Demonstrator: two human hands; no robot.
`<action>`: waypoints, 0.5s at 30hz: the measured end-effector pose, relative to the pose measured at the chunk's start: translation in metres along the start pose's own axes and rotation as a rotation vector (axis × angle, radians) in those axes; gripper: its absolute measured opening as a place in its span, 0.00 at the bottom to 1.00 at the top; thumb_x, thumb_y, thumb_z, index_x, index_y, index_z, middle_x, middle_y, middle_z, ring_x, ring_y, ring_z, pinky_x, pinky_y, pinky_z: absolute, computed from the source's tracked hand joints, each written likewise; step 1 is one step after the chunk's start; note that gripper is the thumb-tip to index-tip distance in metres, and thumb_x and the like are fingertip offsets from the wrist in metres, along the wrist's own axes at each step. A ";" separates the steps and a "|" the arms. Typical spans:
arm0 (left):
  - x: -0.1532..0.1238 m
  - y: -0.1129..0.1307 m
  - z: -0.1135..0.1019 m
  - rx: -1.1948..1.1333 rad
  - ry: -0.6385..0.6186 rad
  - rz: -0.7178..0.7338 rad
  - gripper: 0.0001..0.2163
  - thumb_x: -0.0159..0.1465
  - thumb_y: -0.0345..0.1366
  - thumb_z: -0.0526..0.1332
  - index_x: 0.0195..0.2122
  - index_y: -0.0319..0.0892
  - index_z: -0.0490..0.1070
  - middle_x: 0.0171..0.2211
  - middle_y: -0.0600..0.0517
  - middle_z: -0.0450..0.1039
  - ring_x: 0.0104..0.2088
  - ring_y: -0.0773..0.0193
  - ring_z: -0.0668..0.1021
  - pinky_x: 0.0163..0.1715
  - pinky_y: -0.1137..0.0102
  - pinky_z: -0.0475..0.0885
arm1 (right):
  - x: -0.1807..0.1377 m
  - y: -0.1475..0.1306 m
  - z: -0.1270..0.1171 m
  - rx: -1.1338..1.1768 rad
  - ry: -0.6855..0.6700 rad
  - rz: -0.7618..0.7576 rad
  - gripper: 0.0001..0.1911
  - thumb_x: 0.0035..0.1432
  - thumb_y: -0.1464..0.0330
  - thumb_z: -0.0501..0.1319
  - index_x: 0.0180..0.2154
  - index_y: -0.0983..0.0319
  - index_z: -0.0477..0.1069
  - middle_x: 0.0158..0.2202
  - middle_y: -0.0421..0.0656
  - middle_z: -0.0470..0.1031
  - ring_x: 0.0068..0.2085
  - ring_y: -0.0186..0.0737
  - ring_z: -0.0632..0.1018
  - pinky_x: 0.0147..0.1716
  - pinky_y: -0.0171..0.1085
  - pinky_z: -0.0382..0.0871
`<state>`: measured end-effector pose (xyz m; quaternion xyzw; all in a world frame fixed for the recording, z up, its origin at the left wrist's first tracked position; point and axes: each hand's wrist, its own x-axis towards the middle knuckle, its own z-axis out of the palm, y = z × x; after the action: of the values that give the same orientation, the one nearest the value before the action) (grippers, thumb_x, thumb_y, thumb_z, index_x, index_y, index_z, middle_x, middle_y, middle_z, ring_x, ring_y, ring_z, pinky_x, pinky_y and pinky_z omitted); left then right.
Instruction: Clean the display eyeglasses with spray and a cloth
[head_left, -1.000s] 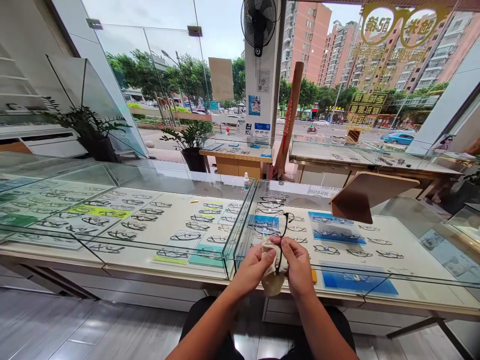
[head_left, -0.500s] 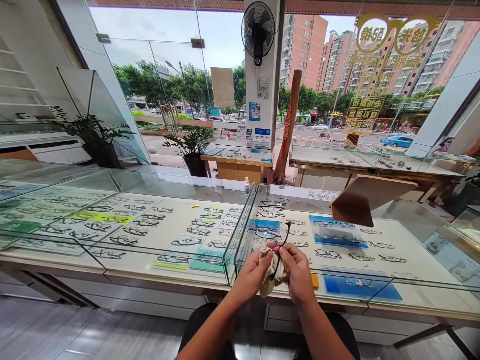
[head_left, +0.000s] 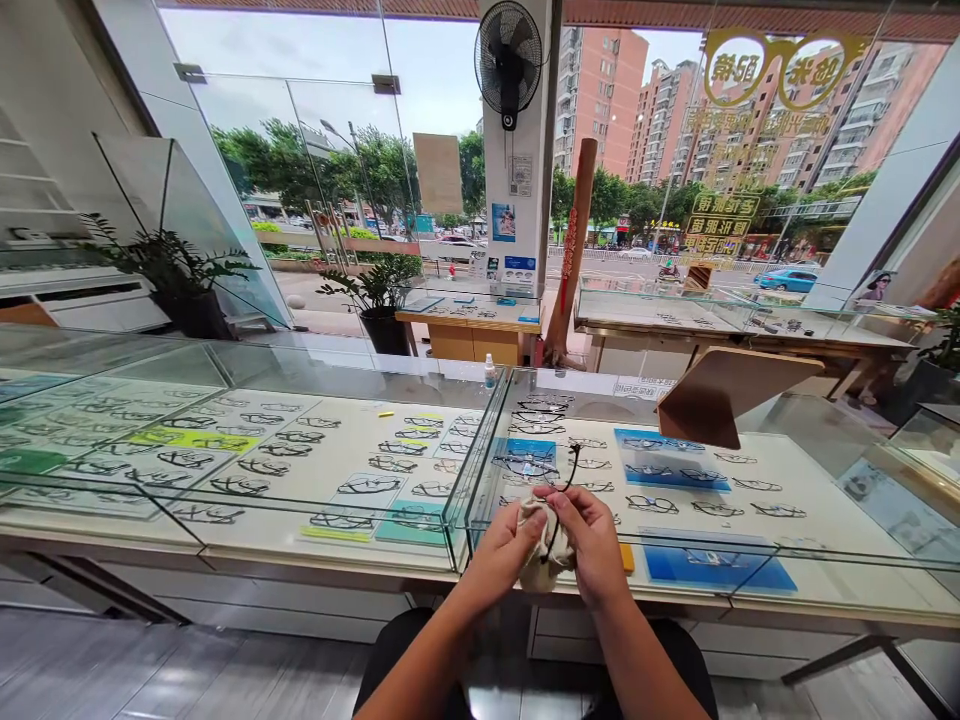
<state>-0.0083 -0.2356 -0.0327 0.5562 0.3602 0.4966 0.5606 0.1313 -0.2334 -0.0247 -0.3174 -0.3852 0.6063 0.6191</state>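
Note:
My left hand (head_left: 501, 551) and my right hand (head_left: 595, 541) are closed together in front of the glass display counter (head_left: 735, 575). Between them they hold a beige cleaning cloth (head_left: 541, 572) bunched around a pair of black-framed glasses (head_left: 563, 490). One thin black temple arm of the glasses sticks up above my fingers. The lenses are mostly hidden by the cloth and my fingers. Under the glass lie several rows of eyeglass frames (head_left: 390, 447) on white and blue mats.
A brown tilted stand (head_left: 731, 392) sits on the counter top to the right. A small bottle (head_left: 490, 372) stands at the back of the counter. Potted plants (head_left: 382, 290), a wall fan (head_left: 509, 60) and more display counters (head_left: 660, 315) lie beyond. A grey floor runs at the lower left.
My hands have kept rubbing the cloth on the glasses, shifting slightly. The view has moved a little up and down.

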 end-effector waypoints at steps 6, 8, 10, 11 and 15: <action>0.001 -0.008 0.009 -0.045 0.164 0.015 0.29 0.63 0.63 0.67 0.47 0.38 0.80 0.31 0.49 0.76 0.31 0.64 0.74 0.32 0.72 0.71 | -0.003 0.002 0.004 -0.068 -0.055 -0.030 0.17 0.57 0.51 0.75 0.37 0.57 0.85 0.44 0.47 0.87 0.49 0.49 0.84 0.57 0.47 0.75; 0.004 -0.008 0.008 -0.011 0.198 0.030 0.30 0.65 0.64 0.63 0.43 0.37 0.80 0.28 0.50 0.74 0.28 0.65 0.72 0.29 0.72 0.69 | -0.004 0.002 0.005 -0.114 -0.080 -0.048 0.19 0.58 0.50 0.74 0.40 0.57 0.87 0.44 0.47 0.86 0.49 0.50 0.84 0.58 0.48 0.75; 0.004 -0.006 0.002 0.022 0.153 0.021 0.30 0.67 0.64 0.62 0.44 0.37 0.81 0.27 0.51 0.74 0.28 0.65 0.72 0.30 0.72 0.70 | -0.003 0.001 0.004 -0.118 -0.074 -0.039 0.19 0.57 0.50 0.75 0.41 0.58 0.87 0.44 0.47 0.87 0.48 0.49 0.84 0.56 0.48 0.76; 0.004 -0.003 -0.002 0.028 0.107 0.011 0.30 0.67 0.64 0.62 0.45 0.37 0.81 0.28 0.50 0.75 0.29 0.64 0.73 0.31 0.71 0.71 | -0.003 0.000 0.003 -0.105 -0.061 -0.027 0.19 0.56 0.50 0.75 0.40 0.58 0.87 0.43 0.47 0.87 0.47 0.49 0.84 0.55 0.47 0.77; -0.003 0.006 -0.015 0.023 -0.117 -0.019 0.26 0.66 0.58 0.67 0.53 0.39 0.79 0.37 0.47 0.79 0.37 0.60 0.77 0.40 0.69 0.74 | -0.002 0.000 0.001 -0.017 0.000 -0.005 0.18 0.54 0.52 0.77 0.35 0.59 0.84 0.45 0.48 0.87 0.47 0.50 0.84 0.53 0.47 0.78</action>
<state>-0.0245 -0.2347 -0.0288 0.5874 0.3377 0.4536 0.5790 0.1305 -0.2355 -0.0239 -0.3219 -0.3912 0.6013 0.6179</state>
